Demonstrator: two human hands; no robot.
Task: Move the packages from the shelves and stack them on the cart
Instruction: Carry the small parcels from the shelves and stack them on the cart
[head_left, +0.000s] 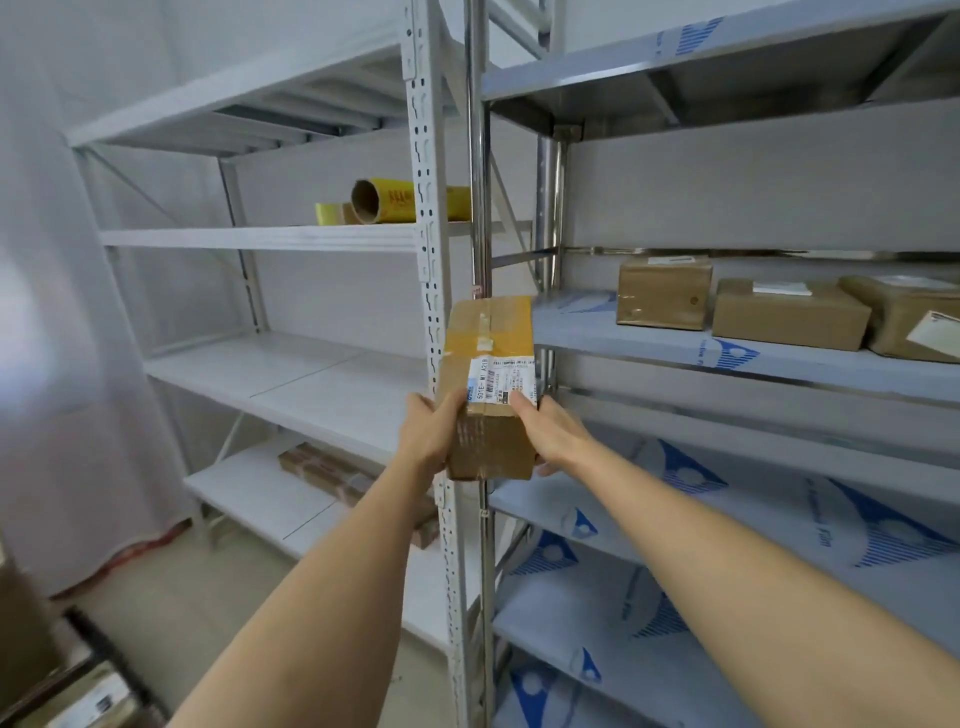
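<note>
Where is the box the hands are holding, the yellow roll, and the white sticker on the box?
held box (491, 441), head view, on its brown front face.
yellow roll (395, 200), head view, on its yellow side.
white sticker (501, 376), head view, on its printed middle.

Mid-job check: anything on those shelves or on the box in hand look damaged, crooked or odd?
Nothing serious. The held box, with both hands' grip on its near end, looks intact, though its tape is wrinkled. On the right-hand shelf, the rightmost package sits turned at an angle, its label lifting off. The other two sit square.
</note>
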